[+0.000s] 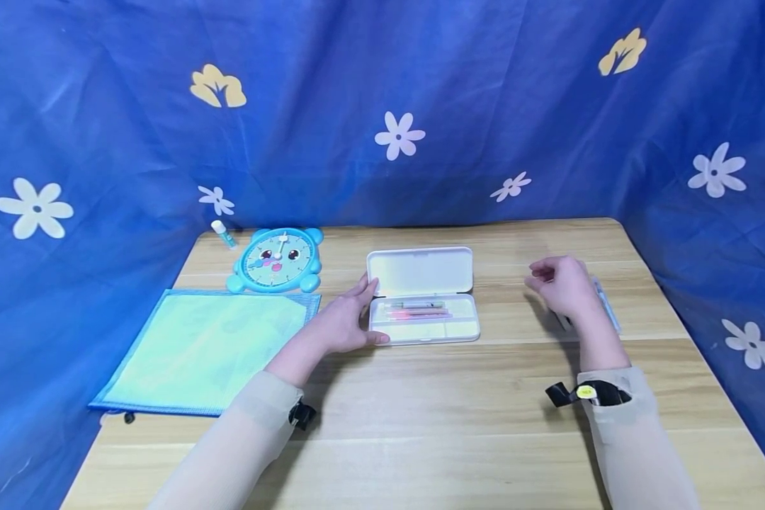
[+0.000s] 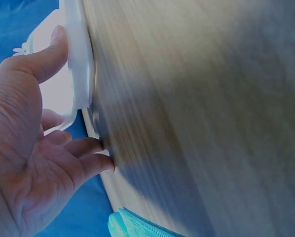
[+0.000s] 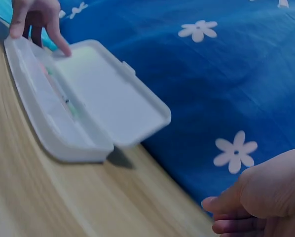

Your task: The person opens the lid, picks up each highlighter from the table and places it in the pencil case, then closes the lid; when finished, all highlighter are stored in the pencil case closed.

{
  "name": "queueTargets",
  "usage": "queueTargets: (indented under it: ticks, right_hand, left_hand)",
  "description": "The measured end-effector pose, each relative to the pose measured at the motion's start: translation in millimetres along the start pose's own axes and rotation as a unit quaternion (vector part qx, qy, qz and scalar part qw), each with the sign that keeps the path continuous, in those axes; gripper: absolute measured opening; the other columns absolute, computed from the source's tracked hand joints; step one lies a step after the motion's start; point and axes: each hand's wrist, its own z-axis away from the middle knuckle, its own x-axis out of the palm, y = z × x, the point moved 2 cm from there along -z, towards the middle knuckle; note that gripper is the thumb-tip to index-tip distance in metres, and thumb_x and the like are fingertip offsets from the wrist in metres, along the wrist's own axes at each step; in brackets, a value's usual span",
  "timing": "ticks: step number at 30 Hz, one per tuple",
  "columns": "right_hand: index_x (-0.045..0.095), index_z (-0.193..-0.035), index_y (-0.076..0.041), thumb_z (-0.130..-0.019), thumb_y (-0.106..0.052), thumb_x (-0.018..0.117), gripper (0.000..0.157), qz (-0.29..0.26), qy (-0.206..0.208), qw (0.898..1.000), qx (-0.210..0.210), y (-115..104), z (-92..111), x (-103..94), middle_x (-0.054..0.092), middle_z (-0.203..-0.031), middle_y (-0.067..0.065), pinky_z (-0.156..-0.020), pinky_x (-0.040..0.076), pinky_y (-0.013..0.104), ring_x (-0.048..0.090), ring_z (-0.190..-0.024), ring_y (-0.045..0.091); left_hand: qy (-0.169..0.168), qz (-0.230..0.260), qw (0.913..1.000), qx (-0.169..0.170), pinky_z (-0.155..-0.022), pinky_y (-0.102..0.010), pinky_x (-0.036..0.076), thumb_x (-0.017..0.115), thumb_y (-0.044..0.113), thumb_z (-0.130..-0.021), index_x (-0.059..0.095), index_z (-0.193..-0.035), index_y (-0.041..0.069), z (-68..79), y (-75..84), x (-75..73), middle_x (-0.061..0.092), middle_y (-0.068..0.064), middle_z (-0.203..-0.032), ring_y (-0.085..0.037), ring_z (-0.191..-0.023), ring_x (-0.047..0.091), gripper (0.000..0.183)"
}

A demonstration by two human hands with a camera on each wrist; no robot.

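A white pencil case [image 1: 426, 331] lies with its lid [image 1: 419, 271] raised, several pens and pencils [image 1: 418, 312] in its back compartment. My left hand [image 1: 339, 320] spans the left end of the case. Its thumb [image 2: 53, 58] rests on the front wall, and a fingertip touches the lid's left edge. Over the right side of the table hovers my right hand [image 1: 564, 283], fingers loosely bent, with nothing visible in them. Beside and partly behind that hand lie a light blue pen-like item [image 1: 607, 306] and a slim grey item [image 1: 562, 321].
At the left lies a blue-edged mesh zip pouch [image 1: 207, 354]. Behind it are a blue toy clock [image 1: 278, 261] with a face and a glue stick [image 1: 223, 234]. A blue flowered curtain [image 1: 331, 142] borders the wooden table [image 1: 433, 425].
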Motion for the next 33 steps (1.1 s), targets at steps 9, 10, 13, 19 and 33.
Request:
queueTargets:
  ticks: [9,10,13,19,33]
  right_hand:
    - [0.073,-0.116,0.011,-0.096,-0.01,0.076,0.029,0.041,-0.005,0.999,0.035,26.0,14.7,-0.5,0.075,-0.102,0.021,-0.091,0.054,0.055,0.07,-0.098,0.038]
    - [0.073,-0.115,0.012,-0.095,-0.009,0.077,0.029,0.044,-0.006,0.998,0.035,28.2,15.5,0.2,0.075,-0.101,0.021,-0.093,0.052,0.054,0.068,-0.1,0.039]
    - [0.073,-0.114,0.013,-0.094,-0.007,0.078,0.03,0.056,-0.009,0.998,0.033,33.3,17.2,3.0,0.075,-0.099,0.022,-0.097,0.046,0.055,0.064,-0.103,0.042]
    - [0.07,-0.116,0.016,-0.094,-0.003,0.077,0.03,0.057,-0.027,0.997,0.052,37.4,17.6,9.4,0.072,-0.097,0.022,-0.093,0.047,0.054,0.066,-0.095,0.038]
    - [0.071,-0.111,0.007,-0.097,-0.005,0.069,0.018,0.053,-0.012,0.998,0.03,16.6,17.3,7.9,0.07,-0.097,0.015,-0.079,0.051,0.047,0.065,-0.089,0.033]
  left_hand:
    - [0.003,-0.002,1.0,-0.002,-0.122,-0.054,0.031,0.086,0.061,-0.082,0.015,-0.17,0.013,-0.6,-0.8,0.9,0.007,-0.011,-0.175,-0.045,-0.153,0.029,0.123]
    - [0.003,0.0,1.0,-0.002,-0.122,-0.054,0.031,0.087,0.06,-0.082,0.015,-0.171,0.013,-0.4,-0.7,0.7,0.007,-0.011,-0.175,-0.046,-0.153,0.029,0.123]
    - [0.004,0.0,1.0,-0.003,-0.122,-0.055,0.032,0.087,0.06,-0.081,0.015,-0.171,0.013,-0.2,-0.5,0.7,0.007,-0.011,-0.175,-0.047,-0.152,0.03,0.123]
    - [0.006,-0.002,1.0,-0.003,-0.122,-0.054,0.032,0.087,0.06,-0.082,0.015,-0.171,0.014,0.1,-0.2,1.5,0.008,-0.011,-0.175,-0.047,-0.152,0.03,0.123]
    - [0.003,0.005,1.0,-0.004,-0.122,-0.054,0.031,0.088,0.058,-0.082,0.015,-0.171,0.014,1.5,-0.1,1.6,0.007,-0.01,-0.175,-0.046,-0.153,0.03,0.122]
